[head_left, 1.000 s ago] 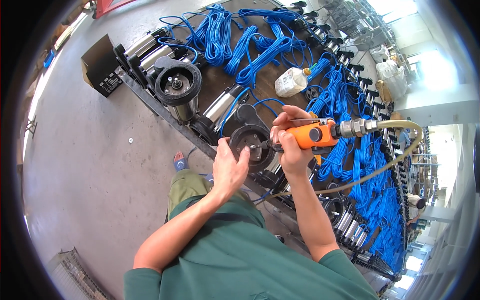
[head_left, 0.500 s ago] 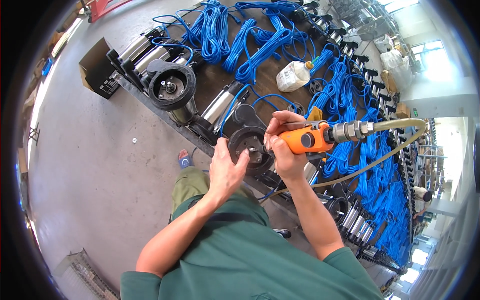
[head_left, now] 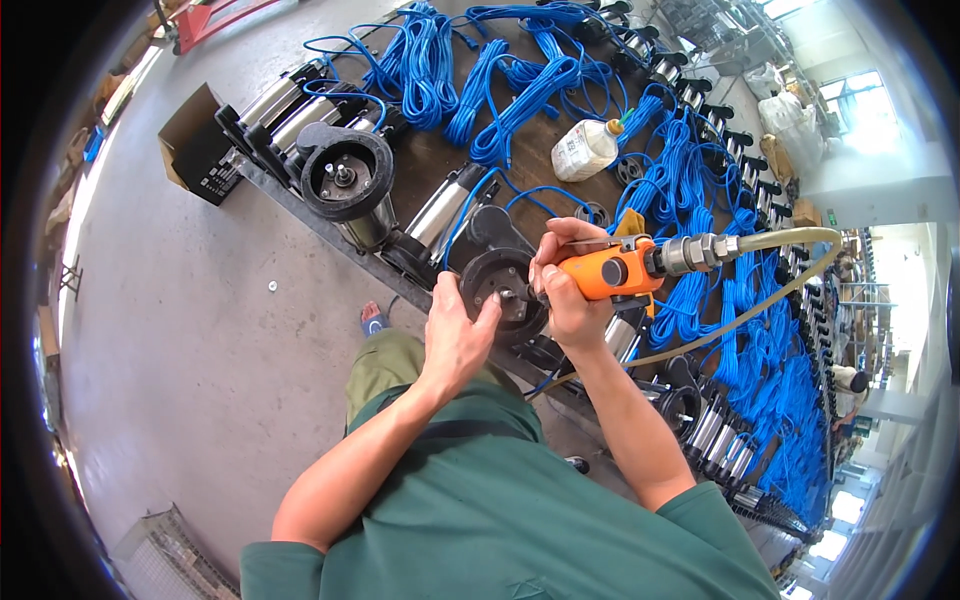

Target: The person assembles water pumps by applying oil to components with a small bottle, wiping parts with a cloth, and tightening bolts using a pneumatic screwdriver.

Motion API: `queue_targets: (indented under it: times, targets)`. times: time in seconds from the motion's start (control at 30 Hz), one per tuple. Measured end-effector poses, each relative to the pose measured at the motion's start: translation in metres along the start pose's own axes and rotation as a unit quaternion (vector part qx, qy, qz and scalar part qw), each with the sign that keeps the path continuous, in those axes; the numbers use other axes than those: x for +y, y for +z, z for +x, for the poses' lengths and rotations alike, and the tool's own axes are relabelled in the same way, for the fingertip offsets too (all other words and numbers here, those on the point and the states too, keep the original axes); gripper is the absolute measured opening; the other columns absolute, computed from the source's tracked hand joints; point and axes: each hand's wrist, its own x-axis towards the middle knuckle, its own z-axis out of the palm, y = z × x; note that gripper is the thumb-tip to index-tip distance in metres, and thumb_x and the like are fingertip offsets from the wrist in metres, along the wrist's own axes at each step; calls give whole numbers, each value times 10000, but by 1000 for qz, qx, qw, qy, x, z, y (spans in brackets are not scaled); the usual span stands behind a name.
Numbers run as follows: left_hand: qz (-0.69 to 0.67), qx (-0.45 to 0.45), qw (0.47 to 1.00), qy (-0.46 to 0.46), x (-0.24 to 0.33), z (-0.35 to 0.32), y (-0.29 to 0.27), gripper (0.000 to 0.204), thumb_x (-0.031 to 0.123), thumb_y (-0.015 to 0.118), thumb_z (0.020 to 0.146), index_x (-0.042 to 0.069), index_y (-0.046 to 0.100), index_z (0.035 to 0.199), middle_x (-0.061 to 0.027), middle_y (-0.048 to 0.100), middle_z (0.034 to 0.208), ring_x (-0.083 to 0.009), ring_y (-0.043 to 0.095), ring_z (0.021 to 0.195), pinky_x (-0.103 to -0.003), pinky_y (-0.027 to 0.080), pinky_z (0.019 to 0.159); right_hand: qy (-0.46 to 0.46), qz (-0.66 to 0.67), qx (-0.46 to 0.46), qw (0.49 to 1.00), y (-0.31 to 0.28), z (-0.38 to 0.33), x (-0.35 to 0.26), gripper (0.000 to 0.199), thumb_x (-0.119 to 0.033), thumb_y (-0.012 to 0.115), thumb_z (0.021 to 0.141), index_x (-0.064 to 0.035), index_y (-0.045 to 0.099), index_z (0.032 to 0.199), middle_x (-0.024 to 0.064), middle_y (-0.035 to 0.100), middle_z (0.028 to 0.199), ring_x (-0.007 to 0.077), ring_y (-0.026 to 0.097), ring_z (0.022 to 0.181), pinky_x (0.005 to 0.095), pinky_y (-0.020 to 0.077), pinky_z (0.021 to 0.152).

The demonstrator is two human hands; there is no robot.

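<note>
My right hand (head_left: pixel 575 305) is wrapped round an orange pneumatic tool (head_left: pixel 606 275), a metal coupling and pale air hose (head_left: pixel 795 295) at its rear. The tool's tip points left at the middle of a round black pump housing (head_left: pixel 487 272); whether it touches a fastener there is hard to make out. On the housing's left side, my left hand (head_left: pixel 455 338) grips the rim, its thumb reaching in by the central shaft (head_left: pixel 506 295). Up and to the left stands another pump (head_left: pixel 347 200), its black ring open upward with shaft and bolts showing.
Several steel-bodied pumps (head_left: pixel 445 212) line the bench edge. Bundles of blue cable (head_left: pixel 430 70) cover much of the bench. A white bottle (head_left: pixel 585 152) stands beyond my hands. An open carton (head_left: pixel 195 150) sits on the floor at the left; a red pallet truck (head_left: pixel 205 22) is farther off.
Both hands keep their places on the housing and the tool. The view has shifted slightly; little else differs.
</note>
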Motion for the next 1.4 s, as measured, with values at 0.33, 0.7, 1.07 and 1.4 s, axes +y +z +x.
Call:
queue_targets:
  times: [0.33, 0.7, 1.07, 1.4]
  targets:
    - [3, -19, 1000, 16, -12, 4, 0, 444, 261, 697, 967, -20, 426, 1179, -266, 681, 930, -357, 696, 730, -443, 553, 632, -4, -2, -26, 1000, 2, 1, -12, 470, 21, 620, 912, 2, 526, 1372, 96, 645, 1047, 86, 595, 758, 238, 522, 694]
    - [-121, -133, 983, -38, -5, 2, -24, 560, 198, 673, 927, -50, 406, 1353, -173, 686, 961, -218, 682, 715, -346, 555, 628, -37, -11, -40, 998, 19, -6, -15, 457, 62, 585, 908, 0, 510, 1355, 84, 616, 1010, 101, 603, 764, 246, 533, 688]
    - [-118, -138, 983, -39, 3, -3, -23, 646, 197, 607, 929, -117, 325, 1418, -351, 513, 1337, -447, 527, 1300, -448, 416, 1121, -24, -51, -53, 997, 21, -4, -9, 477, 32, 615, 886, 8, 522, 1354, 74, 620, 970, 100, 603, 742, 240, 527, 663]
    - [-100, -145, 984, -38, 0, -8, -22, 681, 219, 588, 922, -128, 305, 1434, -382, 464, 1377, -495, 497, 1314, -469, 406, 1135, -12, -68, -68, 995, 23, 0, -2, 505, 57, 626, 886, 10, 529, 1379, 75, 626, 1009, 95, 609, 773, 236, 527, 681]
